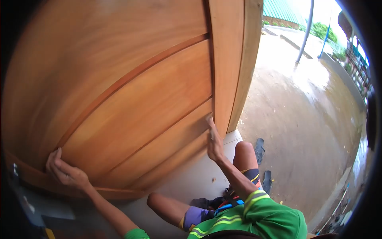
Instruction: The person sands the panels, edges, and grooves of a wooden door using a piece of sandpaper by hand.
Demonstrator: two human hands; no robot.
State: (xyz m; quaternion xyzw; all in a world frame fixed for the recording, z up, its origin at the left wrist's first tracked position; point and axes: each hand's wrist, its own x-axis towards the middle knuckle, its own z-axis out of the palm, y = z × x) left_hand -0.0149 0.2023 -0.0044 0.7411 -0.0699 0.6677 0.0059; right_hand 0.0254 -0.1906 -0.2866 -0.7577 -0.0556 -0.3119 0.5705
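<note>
Probably heavy, stiff and slick, the wooden panel (147, 99) stands before you; best held by its edges. Your left hand (68, 175) curls its fingers by the arched strip (119, 84), grip unclear; your right hand (215, 144) reaches outstretched, clasping nothing.

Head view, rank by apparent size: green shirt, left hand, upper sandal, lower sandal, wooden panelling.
1. Wooden panelling
2. Green shirt
3. Left hand
4. Upper sandal and lower sandal: too alike to rank.

Panel (151, 91), at left hand (67, 172) and right hand (215, 146): wood, smooth, soft sheen. Floor (189, 179), below right hand: smooth tile. Shirt (274, 217), behind hands: cloth, matt. Ground (294, 123), beyond right hand: glossy patches.
</note>
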